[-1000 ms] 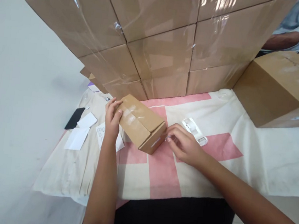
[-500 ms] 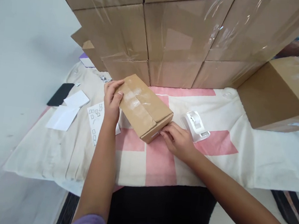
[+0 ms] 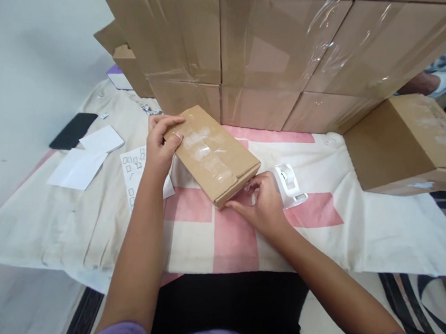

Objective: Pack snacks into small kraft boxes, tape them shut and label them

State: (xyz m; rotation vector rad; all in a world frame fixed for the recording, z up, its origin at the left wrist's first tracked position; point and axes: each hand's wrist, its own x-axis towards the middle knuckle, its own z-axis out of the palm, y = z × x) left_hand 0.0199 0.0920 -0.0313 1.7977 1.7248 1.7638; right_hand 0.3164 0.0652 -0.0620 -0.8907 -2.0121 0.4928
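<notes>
A small brown cardboard box (image 3: pixel 212 155) with clear tape along its top lies tilted between my hands above the cloth. My left hand (image 3: pixel 164 139) grips its far left corner, thumb on top and fingers along the edge. At the near right end, my right hand (image 3: pixel 263 203) has its thumb at the bottom corner and its fingers partly hidden beneath the end of the box. Just right of that hand stands a white tape dispenser (image 3: pixel 288 185). A sheet with small drawn boxes (image 3: pixel 129 170) lies partly under my left forearm.
A wall of large taped cartons (image 3: pixel 263 49) stands at the back. On the right sits an open carton (image 3: pixel 404 149), with another person's hand (image 3: pixel 421 84) behind it. White papers (image 3: pixel 81 168) and a black flat object (image 3: pixel 73 131) lie at left on the cloth (image 3: pixel 317 251).
My right hand has shifted from pinching at the box's near end to holding that end, thumb at the bottom corner. The view has shifted slightly; my left hand keeps its grip.
</notes>
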